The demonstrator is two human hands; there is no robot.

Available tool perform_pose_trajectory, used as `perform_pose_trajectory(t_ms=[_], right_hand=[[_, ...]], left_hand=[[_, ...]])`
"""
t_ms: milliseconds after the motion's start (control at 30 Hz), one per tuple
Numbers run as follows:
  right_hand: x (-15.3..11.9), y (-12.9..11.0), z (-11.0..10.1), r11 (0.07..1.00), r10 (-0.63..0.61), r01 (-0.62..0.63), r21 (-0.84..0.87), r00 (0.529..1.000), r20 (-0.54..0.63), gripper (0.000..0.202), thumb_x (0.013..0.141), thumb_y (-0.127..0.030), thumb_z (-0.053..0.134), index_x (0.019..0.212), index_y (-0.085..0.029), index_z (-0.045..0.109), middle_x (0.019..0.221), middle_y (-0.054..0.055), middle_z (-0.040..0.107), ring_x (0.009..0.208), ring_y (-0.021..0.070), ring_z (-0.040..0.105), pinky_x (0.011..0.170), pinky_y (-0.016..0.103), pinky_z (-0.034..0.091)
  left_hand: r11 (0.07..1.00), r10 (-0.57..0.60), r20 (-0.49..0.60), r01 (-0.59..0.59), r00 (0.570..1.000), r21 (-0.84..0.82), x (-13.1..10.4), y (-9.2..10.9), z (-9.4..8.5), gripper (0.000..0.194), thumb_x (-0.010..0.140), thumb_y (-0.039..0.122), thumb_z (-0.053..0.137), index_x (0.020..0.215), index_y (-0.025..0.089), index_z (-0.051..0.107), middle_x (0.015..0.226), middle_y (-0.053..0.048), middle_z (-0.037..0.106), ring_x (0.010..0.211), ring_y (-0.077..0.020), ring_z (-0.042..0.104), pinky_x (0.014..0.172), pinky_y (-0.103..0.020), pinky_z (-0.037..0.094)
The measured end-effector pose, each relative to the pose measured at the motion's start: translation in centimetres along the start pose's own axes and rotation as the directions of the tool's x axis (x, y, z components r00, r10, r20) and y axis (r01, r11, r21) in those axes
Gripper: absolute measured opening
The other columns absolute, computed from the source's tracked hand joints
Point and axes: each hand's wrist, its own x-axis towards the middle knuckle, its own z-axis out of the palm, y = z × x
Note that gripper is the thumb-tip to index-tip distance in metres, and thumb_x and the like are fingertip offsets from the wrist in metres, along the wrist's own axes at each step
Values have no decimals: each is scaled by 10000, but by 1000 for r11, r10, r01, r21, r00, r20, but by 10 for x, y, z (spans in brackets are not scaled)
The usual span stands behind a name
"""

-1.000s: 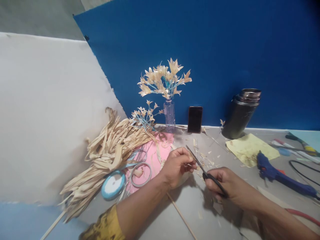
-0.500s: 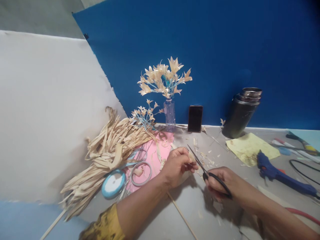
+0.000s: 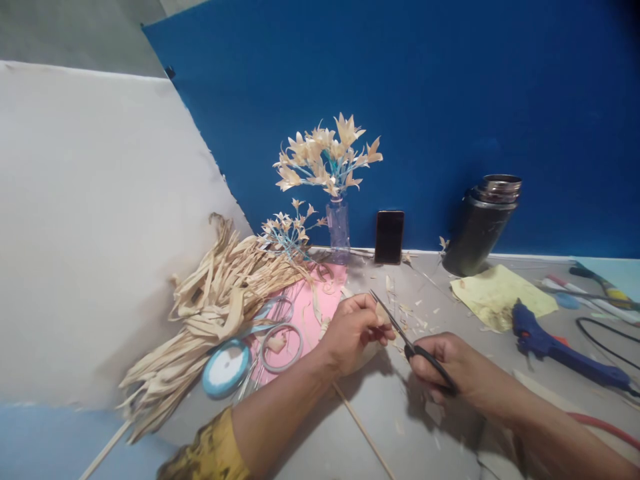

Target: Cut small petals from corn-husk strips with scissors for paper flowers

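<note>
My left hand (image 3: 353,333) pinches a small pale piece of dried husk (image 3: 383,313) between thumb and fingertips. Black-handled scissors (image 3: 436,366) are in my right hand (image 3: 453,365), their blades nearly together and pointing up and left across the husk piece. Whether the blades cut into it I cannot tell. Small pale clippings (image 3: 423,325) lie scattered on the grey table just beyond my hands. Under my left wrist a thin stick (image 3: 363,427) runs toward the near edge.
At left lie a husk bundle (image 3: 220,293), a blue ribbon spool (image 3: 246,363) and pink paper (image 3: 310,310). Husk flowers (image 3: 325,157) stand in a clear vase (image 3: 338,230) beside a phone (image 3: 389,237). A flask (image 3: 477,233), yellow paper (image 3: 500,287) and blue glue gun (image 3: 565,353) occupy the right.
The scissors have shifted slightly left with my right hand, and their blades look a little closer together. My left hand keeps the same pinch on the husk piece.
</note>
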Motion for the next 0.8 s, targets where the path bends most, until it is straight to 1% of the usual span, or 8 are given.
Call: perform_pose_trajectory(t_ms=[167,333,433,533,600,633,700,800], right_hand=[[0,2,0,999,21,-21,29,1000,-8,436,774,-545,622,576,-209,428,481,-43,473,452,74,314,467,232,221],[0,2,1,995,12,-10,95,999,-29,414,791,-494,611,562,-211,414,483,-36,482,452,81,322,462,230,232],[2,1,0,995,-31,43,87,991,-131,398,801,-513,603,590,-194,492,523,-32,482,469,92,346,472,235,255],[4,1,-2,987,-78,114,113,957,-278,356,757,-524,685,768,-177,607,603,-35,507,537,114,417,515,238,319],[5,0,-2,971,-92,164,174,928,-360,374,715,-489,746,884,-185,608,710,-15,580,625,138,494,568,242,382],[4,0,-3,963,-98,186,196,916,-389,386,704,-469,762,914,-189,599,760,-5,605,662,146,515,591,244,403],[4,-1,-3,953,-112,217,212,900,-421,383,685,-435,784,907,-190,590,765,-10,602,670,141,511,598,238,413],[2,-1,-5,957,-122,223,187,891,-436,351,666,-393,798,857,-189,585,660,-55,515,584,108,429,543,220,371]], left_hand=[[1000,-15,3,15,1000,-3,-1,-1,1,169,596,136,646,621,172,483,585,9,591,530,-126,602,507,-227,394],[999,-27,7,27,1000,-37,-1,-2,1,219,610,157,713,668,171,502,625,13,605,536,-113,595,513,-221,389],[997,-51,-12,50,999,-57,0,-3,0,264,610,184,768,694,168,519,649,15,614,534,-96,582,511,-209,383],[996,-70,-18,69,997,-58,0,-7,0,293,608,207,804,711,165,533,637,23,610,522,-80,562,512,-199,378],[995,-89,-13,88,996,-44,0,-12,1,304,603,220,820,721,162,546,641,16,622,519,-76,554,509,-196,378],[995,-98,-6,98,995,-31,-1,-14,2,307,600,228,826,719,158,552,647,8,631,518,-75,551,510,-198,382],[994,-109,13,109,994,0,-3,-18,6,307,596,245,834,702,149,562,632,1,630,510,-76,544,512,-205,394],[990,-139,52,137,989,33,-6,-19,9,304,590,253,835,689,148,567,590,15,600,497,-85,545,519,-219,409]])
